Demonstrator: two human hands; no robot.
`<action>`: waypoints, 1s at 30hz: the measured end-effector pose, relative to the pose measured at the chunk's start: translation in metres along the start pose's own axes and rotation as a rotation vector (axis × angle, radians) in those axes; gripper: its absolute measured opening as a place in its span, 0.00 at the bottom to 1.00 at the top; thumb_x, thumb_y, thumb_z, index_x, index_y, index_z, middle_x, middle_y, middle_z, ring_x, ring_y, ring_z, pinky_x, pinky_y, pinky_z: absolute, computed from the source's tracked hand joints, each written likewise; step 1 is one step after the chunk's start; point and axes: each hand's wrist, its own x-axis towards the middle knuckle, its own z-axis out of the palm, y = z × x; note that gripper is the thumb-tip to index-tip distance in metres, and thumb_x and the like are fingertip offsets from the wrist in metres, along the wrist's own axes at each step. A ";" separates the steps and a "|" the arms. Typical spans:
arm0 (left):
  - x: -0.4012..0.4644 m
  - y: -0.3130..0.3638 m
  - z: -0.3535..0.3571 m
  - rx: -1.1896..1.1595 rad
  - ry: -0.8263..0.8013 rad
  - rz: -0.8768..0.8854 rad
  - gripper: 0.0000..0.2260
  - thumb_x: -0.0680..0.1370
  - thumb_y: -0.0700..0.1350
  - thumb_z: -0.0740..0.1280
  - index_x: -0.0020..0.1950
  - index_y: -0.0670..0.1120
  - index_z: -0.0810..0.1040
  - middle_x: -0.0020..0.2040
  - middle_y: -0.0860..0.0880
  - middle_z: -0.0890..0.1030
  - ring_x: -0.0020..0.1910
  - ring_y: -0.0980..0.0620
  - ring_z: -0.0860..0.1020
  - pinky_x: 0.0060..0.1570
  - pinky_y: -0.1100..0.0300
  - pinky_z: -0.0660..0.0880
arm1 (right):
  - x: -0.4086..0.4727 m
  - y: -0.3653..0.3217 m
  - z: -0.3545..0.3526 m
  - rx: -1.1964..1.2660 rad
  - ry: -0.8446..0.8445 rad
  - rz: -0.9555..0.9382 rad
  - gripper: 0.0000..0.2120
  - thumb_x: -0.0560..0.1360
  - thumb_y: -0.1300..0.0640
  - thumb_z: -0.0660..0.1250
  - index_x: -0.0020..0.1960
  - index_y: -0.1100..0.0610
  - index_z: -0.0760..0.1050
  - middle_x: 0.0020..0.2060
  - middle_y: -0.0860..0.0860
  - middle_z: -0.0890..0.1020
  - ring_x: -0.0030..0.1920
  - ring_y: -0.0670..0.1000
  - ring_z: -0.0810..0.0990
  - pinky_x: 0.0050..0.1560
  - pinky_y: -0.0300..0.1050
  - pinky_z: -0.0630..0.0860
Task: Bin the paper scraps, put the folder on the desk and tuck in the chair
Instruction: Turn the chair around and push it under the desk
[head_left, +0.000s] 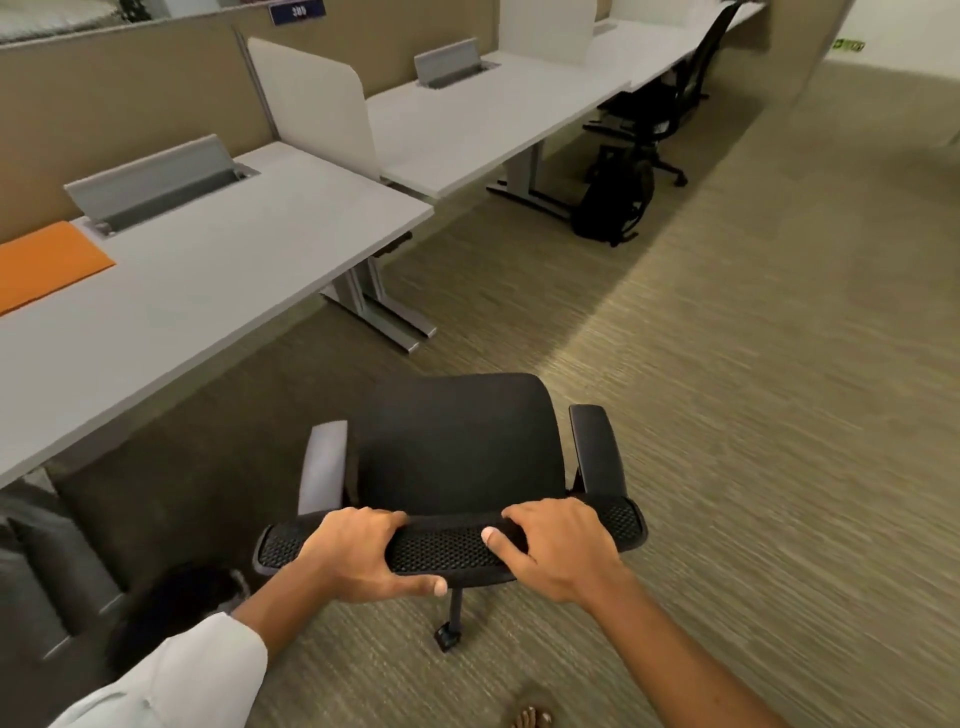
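Hands gripping the chair back, folder already on the desk.

Flat orange paper folder (49, 262) lies at the far left of the long grey desk (218, 270). Left hand (358, 553) and right hand (558, 545) are both curled closed over the mesh top edge of the black wheeled office chair (457, 452), which stands on the carpet clear of the desk, seat facing away.

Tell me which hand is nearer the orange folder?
Left. The left hand grips the chair back on the side toward the orange folder; the right hand grips farther away.
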 end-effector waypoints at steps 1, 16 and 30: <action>0.001 0.009 0.000 -0.007 0.001 -0.020 0.50 0.57 0.88 0.49 0.64 0.56 0.76 0.54 0.56 0.83 0.52 0.53 0.82 0.48 0.55 0.77 | 0.000 0.009 -0.001 -0.014 -0.007 -0.013 0.34 0.77 0.30 0.44 0.62 0.50 0.78 0.53 0.48 0.85 0.53 0.53 0.82 0.53 0.52 0.75; 0.017 0.149 0.007 -0.108 0.082 -0.417 0.46 0.58 0.87 0.51 0.49 0.49 0.80 0.45 0.50 0.85 0.46 0.47 0.83 0.41 0.54 0.71 | 0.007 0.126 -0.022 -0.071 0.048 -0.273 0.32 0.75 0.28 0.50 0.53 0.49 0.83 0.43 0.47 0.86 0.46 0.50 0.83 0.42 0.47 0.73; 0.043 0.261 0.011 -0.218 0.153 -0.699 0.42 0.60 0.86 0.52 0.46 0.50 0.79 0.43 0.52 0.84 0.43 0.50 0.82 0.40 0.57 0.69 | 0.032 0.211 -0.041 -0.106 -0.007 -0.602 0.33 0.75 0.28 0.47 0.49 0.49 0.82 0.39 0.46 0.84 0.42 0.49 0.82 0.42 0.47 0.75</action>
